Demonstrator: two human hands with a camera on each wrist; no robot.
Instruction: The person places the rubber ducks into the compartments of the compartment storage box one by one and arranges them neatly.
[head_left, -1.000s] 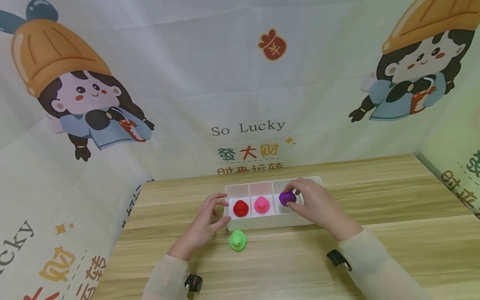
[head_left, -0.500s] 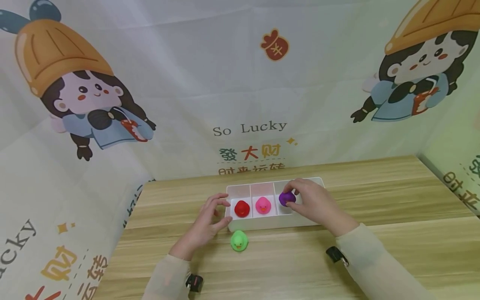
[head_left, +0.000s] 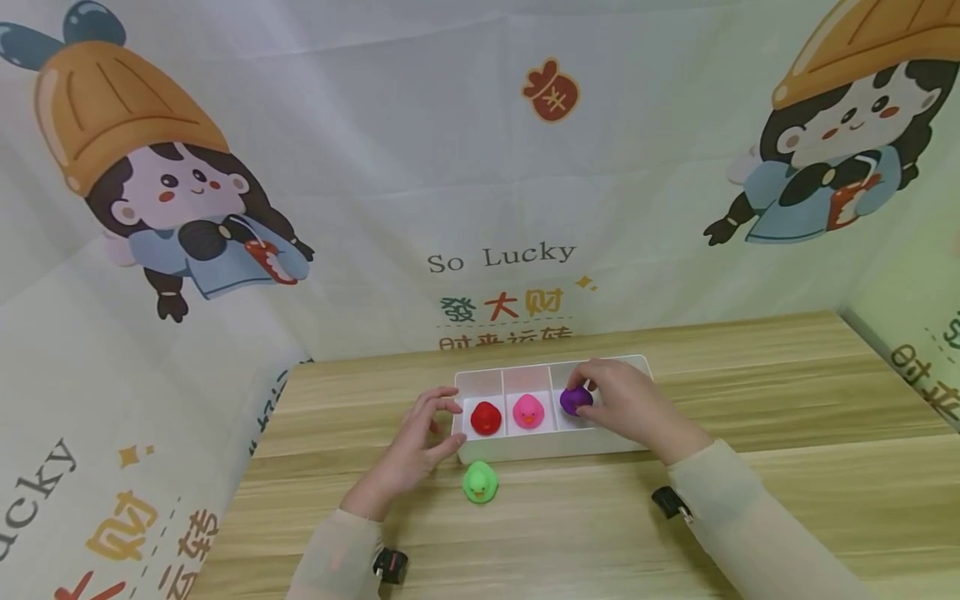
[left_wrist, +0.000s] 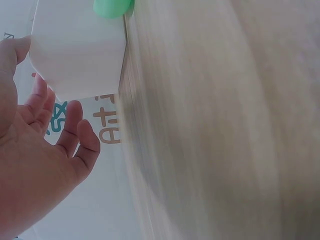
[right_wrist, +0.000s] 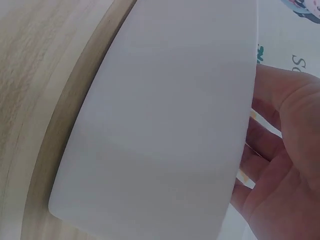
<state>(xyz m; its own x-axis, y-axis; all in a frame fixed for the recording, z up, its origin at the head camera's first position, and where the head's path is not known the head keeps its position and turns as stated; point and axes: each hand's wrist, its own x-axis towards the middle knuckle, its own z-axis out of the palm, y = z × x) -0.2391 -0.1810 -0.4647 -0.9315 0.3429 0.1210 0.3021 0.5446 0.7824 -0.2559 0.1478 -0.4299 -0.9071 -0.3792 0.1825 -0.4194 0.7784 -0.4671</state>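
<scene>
A white divided box [head_left: 551, 448] stands on the table. Its left compartment holds a red rubber duck [head_left: 486, 418], and the one beside it a pink rubber duck [head_left: 528, 412]. My right hand [head_left: 633, 404] pinches a purple rubber duck [head_left: 575, 402] between thumb and fingers inside the third compartment; the box wall hides that duck in the right wrist view. At the box's left end, my left hand [head_left: 408, 437] has its thumb and fingertips right at the rim, with the fingers loosely bent and spread. In front of the box sits a green rubber duck [head_left: 481, 482].
The wooden table [head_left: 570, 533] extends to both sides and toward the front. A printed cloth [head_left: 375, 208] hangs behind it and along both sides. Each wrist carries a small black camera, the left one [head_left: 391, 566] and the right one [head_left: 669, 502].
My right hand has lowered the purple duck slightly and shifted it a little left relative to the box. The head view has shifted slightly; the left hand stays at the box's end.
</scene>
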